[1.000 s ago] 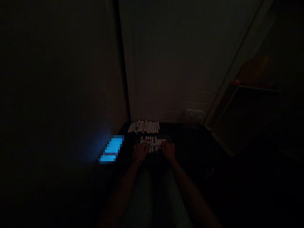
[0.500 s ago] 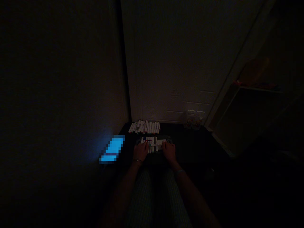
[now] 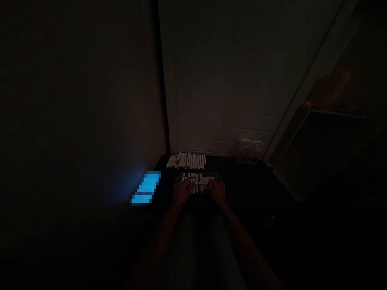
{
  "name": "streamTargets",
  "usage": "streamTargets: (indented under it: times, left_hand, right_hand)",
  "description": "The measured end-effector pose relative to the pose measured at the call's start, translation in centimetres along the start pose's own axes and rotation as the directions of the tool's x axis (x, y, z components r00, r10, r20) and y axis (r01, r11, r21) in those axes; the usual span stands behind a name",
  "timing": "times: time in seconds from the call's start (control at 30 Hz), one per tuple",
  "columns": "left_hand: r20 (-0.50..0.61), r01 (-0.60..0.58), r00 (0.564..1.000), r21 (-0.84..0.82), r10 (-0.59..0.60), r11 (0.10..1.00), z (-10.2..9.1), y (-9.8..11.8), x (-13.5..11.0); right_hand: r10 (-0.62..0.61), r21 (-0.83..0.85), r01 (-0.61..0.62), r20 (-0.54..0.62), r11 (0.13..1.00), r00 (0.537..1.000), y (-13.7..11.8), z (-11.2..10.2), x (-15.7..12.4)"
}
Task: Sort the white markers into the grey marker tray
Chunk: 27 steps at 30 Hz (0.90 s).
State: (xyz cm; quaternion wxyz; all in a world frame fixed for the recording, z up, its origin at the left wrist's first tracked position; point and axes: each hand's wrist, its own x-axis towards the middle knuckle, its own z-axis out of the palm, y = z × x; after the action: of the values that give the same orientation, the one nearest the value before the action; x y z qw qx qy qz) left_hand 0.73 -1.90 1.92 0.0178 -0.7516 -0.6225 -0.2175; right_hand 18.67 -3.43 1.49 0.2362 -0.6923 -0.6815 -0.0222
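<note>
Dark flat marker case (image 3: pixel 198 182): long axis left-right, between the fingertips.
Left hand (image 3: pixel 181 191): on its end; grip unclear.
Right hand (image 3: pixel 217 191): likewise.

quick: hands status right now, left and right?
Left hand: on left end of the marker tray; grip cannot be told, too dark.
Right hand: on its right end; grip cannot be told.

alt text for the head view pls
In a very dark room, the left hand and right hand rest on a tray of markers. A row of markers lies just beyond it; a glowing blue screen lies to the left.
</note>
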Motion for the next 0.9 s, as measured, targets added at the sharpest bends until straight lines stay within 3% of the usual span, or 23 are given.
streamTargets:
  times: [0.9]
  left_hand:
    - [-0.007, -0.01, 1.0, 0.018, 0.01, 1.0, 0.04, -0.05, 0.08]
  right_hand:
    - [0.009, 0.027, -0.008, -0.028, 1.0, 1.0, 0.06, 0.13, -0.04]
